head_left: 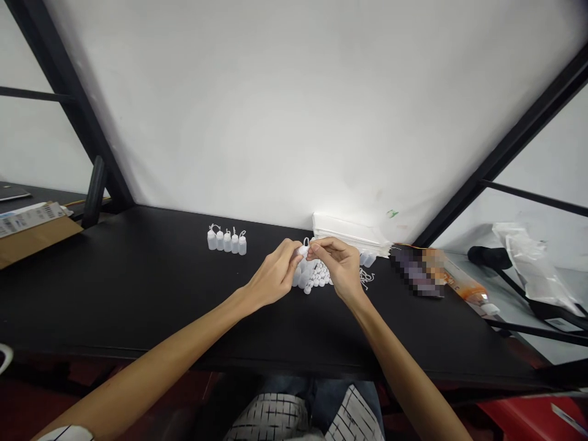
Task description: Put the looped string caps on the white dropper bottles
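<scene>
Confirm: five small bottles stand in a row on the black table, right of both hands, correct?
Wrong side: the head view shows that row of five small bottles standing on the black table left of both left hand and right hand.

- I watch through one head-worn camera, above the near side of the black counter [138, 294].
- It faces forward and down across the counter to the white wall [252, 110] behind.
- It sits close: the forearms [197, 334] enter from below the counter's near edge.
</scene>
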A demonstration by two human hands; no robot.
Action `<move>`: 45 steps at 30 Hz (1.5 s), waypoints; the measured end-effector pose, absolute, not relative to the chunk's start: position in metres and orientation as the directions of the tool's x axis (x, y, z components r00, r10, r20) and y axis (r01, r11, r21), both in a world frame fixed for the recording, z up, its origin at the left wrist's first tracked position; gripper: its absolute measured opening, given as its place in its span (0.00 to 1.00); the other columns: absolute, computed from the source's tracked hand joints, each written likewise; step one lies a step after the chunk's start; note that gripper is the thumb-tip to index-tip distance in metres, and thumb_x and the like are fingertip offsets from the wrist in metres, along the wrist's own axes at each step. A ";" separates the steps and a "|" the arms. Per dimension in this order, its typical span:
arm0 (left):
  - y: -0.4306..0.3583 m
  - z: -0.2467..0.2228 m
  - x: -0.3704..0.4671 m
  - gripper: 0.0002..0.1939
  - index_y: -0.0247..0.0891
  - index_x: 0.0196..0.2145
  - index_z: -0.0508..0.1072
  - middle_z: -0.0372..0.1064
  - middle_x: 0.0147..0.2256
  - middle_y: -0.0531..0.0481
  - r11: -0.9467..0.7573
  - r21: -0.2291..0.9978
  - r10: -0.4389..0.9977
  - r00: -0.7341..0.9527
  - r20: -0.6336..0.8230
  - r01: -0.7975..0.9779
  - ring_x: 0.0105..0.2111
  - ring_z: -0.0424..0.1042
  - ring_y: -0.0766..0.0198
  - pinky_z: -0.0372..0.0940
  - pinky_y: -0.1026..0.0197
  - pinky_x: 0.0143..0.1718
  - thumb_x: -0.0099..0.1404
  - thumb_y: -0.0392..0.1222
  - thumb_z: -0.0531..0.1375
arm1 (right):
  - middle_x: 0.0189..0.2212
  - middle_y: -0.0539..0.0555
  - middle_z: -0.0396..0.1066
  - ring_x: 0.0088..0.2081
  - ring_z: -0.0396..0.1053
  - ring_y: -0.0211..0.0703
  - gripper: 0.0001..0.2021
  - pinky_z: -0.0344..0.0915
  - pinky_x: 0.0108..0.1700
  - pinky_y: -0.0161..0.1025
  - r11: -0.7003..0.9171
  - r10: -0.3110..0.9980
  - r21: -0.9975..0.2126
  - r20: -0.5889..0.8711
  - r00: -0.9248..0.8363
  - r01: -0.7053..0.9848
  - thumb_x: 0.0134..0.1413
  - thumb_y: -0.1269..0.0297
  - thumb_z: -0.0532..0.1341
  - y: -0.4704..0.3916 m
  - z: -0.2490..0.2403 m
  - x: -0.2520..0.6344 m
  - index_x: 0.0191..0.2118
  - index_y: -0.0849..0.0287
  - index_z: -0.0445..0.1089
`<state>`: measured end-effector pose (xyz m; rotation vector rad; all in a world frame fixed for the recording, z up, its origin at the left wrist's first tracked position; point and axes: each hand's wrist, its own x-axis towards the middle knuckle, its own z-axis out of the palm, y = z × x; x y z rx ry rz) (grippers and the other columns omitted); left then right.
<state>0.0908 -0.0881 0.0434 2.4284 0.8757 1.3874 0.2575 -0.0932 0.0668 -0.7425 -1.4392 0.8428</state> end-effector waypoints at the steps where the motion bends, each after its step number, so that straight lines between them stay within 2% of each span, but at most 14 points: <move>1: -0.089 0.045 0.091 0.10 0.35 0.46 0.63 0.62 0.36 0.48 -0.802 0.449 0.588 0.384 0.712 0.395 0.31 0.64 0.65 0.62 0.61 0.35 0.73 0.39 0.46 | 0.27 0.52 0.73 0.30 0.71 0.41 0.06 0.71 0.35 0.41 0.533 0.844 -0.845 0.534 -0.045 -0.033 0.52 0.61 0.68 -0.093 0.067 0.258 0.32 0.57 0.77; 9: -0.092 0.051 0.085 0.12 0.36 0.49 0.66 0.67 0.37 0.48 -0.781 0.426 0.601 0.363 0.712 0.458 0.31 0.68 0.65 0.63 0.62 0.33 0.73 0.38 0.47 | 0.32 0.53 0.73 0.29 0.70 0.40 0.05 0.69 0.27 0.39 0.602 0.796 -0.793 0.605 0.009 0.088 0.52 0.63 0.67 -0.090 0.071 0.256 0.33 0.57 0.78; 12: -0.089 0.050 0.085 0.12 0.35 0.49 0.67 0.68 0.39 0.47 -0.783 0.440 0.594 0.317 0.739 0.440 0.31 0.69 0.66 0.64 0.64 0.31 0.72 0.39 0.50 | 0.31 0.53 0.72 0.27 0.69 0.39 0.05 0.69 0.26 0.38 0.609 0.789 -0.789 0.613 0.035 0.083 0.51 0.63 0.67 -0.086 0.074 0.254 0.33 0.57 0.78; 17: -0.087 0.049 0.087 0.11 0.36 0.48 0.69 0.70 0.39 0.47 -0.765 0.424 0.577 0.224 0.785 0.486 0.31 0.69 0.66 0.64 0.65 0.29 0.71 0.40 0.54 | 0.24 0.49 0.69 0.20 0.67 0.35 0.05 0.67 0.25 0.37 0.583 0.809 -0.810 0.586 0.048 0.060 0.50 0.63 0.68 -0.084 0.075 0.253 0.32 0.59 0.77; 25: -0.086 0.050 0.087 0.11 0.37 0.48 0.70 0.71 0.39 0.47 -0.764 0.403 0.558 0.203 0.804 0.504 0.30 0.70 0.67 0.64 0.66 0.27 0.70 0.40 0.54 | 0.30 0.52 0.72 0.23 0.70 0.36 0.06 0.67 0.23 0.36 0.566 0.824 -0.823 0.567 0.015 0.053 0.52 0.62 0.66 -0.088 0.074 0.253 0.34 0.59 0.77; 29: -0.085 0.049 0.085 0.12 0.36 0.48 0.71 0.72 0.39 0.47 -0.773 0.354 0.526 0.219 0.822 0.527 0.33 0.72 0.65 0.66 0.65 0.29 0.69 0.39 0.56 | 0.27 0.51 0.71 0.23 0.70 0.36 0.06 0.66 0.23 0.34 0.570 0.820 -0.820 0.572 0.020 0.053 0.52 0.63 0.66 -0.088 0.071 0.255 0.34 0.59 0.77; 35: -0.079 0.046 0.084 0.12 0.37 0.47 0.73 0.76 0.37 0.47 -0.801 0.243 0.430 0.243 0.869 0.548 0.37 0.74 0.61 0.69 0.59 0.39 0.68 0.40 0.57 | 0.26 0.50 0.69 0.23 0.70 0.36 0.07 0.66 0.23 0.34 0.575 0.817 -0.813 0.577 -0.010 0.086 0.54 0.62 0.64 -0.087 0.063 0.255 0.34 0.60 0.73; 38: -0.072 0.052 0.077 0.10 0.37 0.44 0.75 0.77 0.39 0.46 -0.793 0.191 0.376 0.218 0.901 0.578 0.40 0.75 0.59 0.68 0.56 0.43 0.67 0.41 0.59 | 0.29 0.51 0.68 0.23 0.70 0.35 0.06 0.66 0.23 0.33 0.623 0.772 -0.752 0.636 -0.013 0.216 0.57 0.62 0.62 -0.088 0.064 0.249 0.34 0.60 0.72; 40: -0.066 0.061 0.066 0.08 0.36 0.40 0.76 0.77 0.38 0.45 -0.749 0.187 0.343 0.129 0.931 0.636 0.40 0.75 0.58 0.67 0.55 0.44 0.67 0.40 0.58 | 0.30 0.51 0.68 0.24 0.69 0.35 0.06 0.65 0.23 0.33 0.673 0.712 -0.662 0.701 -0.046 0.330 0.58 0.64 0.60 -0.089 0.069 0.241 0.33 0.60 0.72; 43: -0.054 0.072 0.037 0.10 0.36 0.37 0.76 0.77 0.36 0.45 -0.637 0.257 0.323 -0.052 0.945 0.726 0.38 0.74 0.59 0.67 0.56 0.44 0.68 0.38 0.55 | 0.28 0.52 0.68 0.26 0.68 0.35 0.07 0.63 0.25 0.32 0.727 0.617 -0.483 0.772 -0.155 0.488 0.58 0.67 0.57 -0.086 0.077 0.223 0.32 0.60 0.72; 45: -0.046 0.076 0.014 0.11 0.36 0.34 0.76 0.77 0.34 0.46 -0.561 0.309 0.335 -0.130 0.933 0.768 0.37 0.74 0.58 0.66 0.57 0.43 0.68 0.39 0.54 | 0.28 0.52 0.70 0.28 0.68 0.36 0.08 0.64 0.30 0.33 0.714 0.606 -0.396 0.763 -0.226 0.578 0.58 0.68 0.57 -0.078 0.082 0.209 0.32 0.60 0.72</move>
